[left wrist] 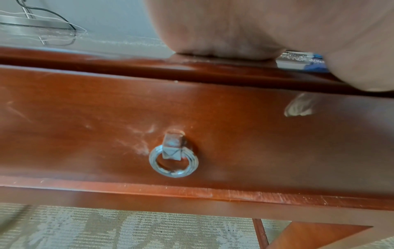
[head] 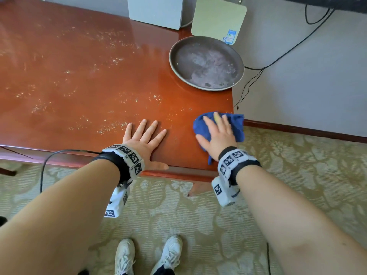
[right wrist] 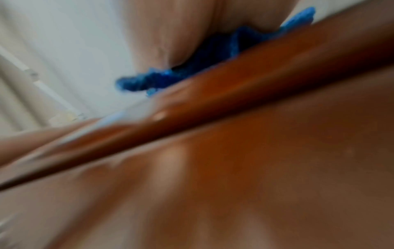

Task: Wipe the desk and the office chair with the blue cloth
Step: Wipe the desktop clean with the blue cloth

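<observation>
right hand (head: pixel 217 133) flat, fingers spread, pressing blue cloth (head: pixel 237 126) at desk (head: pixel 79 76) corner; left hand (head: pixel 144 139) splayed flat, bracing. dust ahead of left hand unwiped; chair unseen, likely pending.

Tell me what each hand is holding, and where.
Nothing is gripped. The right hand presses flat on the middle of the cloth at the desk corner; the left hand rests flat on bare desk.
</observation>
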Demonstrator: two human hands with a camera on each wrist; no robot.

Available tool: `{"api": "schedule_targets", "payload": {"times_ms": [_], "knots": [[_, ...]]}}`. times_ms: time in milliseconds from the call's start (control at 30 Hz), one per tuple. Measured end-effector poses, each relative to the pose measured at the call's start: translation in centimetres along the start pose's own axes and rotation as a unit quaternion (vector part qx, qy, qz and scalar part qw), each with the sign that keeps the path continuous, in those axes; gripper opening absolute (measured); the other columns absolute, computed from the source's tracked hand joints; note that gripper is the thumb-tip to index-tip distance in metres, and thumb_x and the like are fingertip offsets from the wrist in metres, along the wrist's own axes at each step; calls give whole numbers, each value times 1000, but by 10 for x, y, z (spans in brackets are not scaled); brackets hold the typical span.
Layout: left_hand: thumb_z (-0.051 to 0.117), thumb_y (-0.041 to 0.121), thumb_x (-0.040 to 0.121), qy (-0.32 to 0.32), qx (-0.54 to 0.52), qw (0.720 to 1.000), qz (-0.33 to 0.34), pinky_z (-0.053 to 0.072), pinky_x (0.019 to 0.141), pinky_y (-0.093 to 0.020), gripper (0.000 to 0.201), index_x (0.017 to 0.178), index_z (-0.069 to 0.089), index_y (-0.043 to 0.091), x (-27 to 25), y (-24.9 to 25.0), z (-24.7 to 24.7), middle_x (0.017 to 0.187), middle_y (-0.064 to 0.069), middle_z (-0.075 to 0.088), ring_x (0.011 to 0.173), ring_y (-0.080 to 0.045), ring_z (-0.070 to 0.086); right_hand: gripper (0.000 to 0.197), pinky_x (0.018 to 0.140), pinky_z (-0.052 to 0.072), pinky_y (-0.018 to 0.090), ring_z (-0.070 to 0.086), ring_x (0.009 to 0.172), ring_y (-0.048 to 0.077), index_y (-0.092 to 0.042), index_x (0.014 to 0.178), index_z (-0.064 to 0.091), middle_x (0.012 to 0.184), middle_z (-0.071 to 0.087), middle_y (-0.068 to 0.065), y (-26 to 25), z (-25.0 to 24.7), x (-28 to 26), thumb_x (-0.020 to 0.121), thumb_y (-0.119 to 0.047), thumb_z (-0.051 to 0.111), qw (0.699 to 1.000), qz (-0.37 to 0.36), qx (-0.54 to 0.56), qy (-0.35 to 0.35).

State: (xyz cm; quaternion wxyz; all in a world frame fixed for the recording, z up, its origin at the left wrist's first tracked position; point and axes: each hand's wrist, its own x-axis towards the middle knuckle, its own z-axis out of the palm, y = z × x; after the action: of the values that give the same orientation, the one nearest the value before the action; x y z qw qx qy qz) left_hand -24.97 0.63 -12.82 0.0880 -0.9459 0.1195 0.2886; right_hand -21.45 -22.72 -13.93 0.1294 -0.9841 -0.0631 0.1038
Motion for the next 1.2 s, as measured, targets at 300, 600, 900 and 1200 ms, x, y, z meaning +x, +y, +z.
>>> {"api": "schedule_targets", "payload": {"times_ms": [300,600,900,1200], "knots": [[26,88,69,-19,-10,1000,4,-13,111,-57,104,137,-33,37,-1,-1,-4,148,2,-37,138,-27,-30,70,114,-2,35,-16,142,23,-28,148,9,157,-9,1,13,0,-38,92,-55,39,998,57,-21,-19],[25,88,68,-21,-6,1000,8,-15,110,-57,104,136,-35,36,-1,-2,-4,147,2,-38,137,-27,-31,81,115,2,39,-7,143,28,-22,149,0,157,-4,10,18,-13,18,91,-51,46,979,191,67,26],[25,87,69,-26,1,1000,7,-16,110,-56,104,137,-34,35,0,-2,-3,147,1,-39,137,-28,-31,83,115,0,44,-13,143,28,-24,149,-3,157,-8,5,4,-34,62,89,-61,39,983,149,-74,-71],[31,83,74,-20,-26,999,11,-15,112,-51,105,139,-32,31,-7,-3,-6,149,-1,-36,138,-27,-30,66,113,3,27,-5,144,19,-17,147,21,157,3,2,-12,-22,-2,90,-15,54,990,-66,78,-96]]}}
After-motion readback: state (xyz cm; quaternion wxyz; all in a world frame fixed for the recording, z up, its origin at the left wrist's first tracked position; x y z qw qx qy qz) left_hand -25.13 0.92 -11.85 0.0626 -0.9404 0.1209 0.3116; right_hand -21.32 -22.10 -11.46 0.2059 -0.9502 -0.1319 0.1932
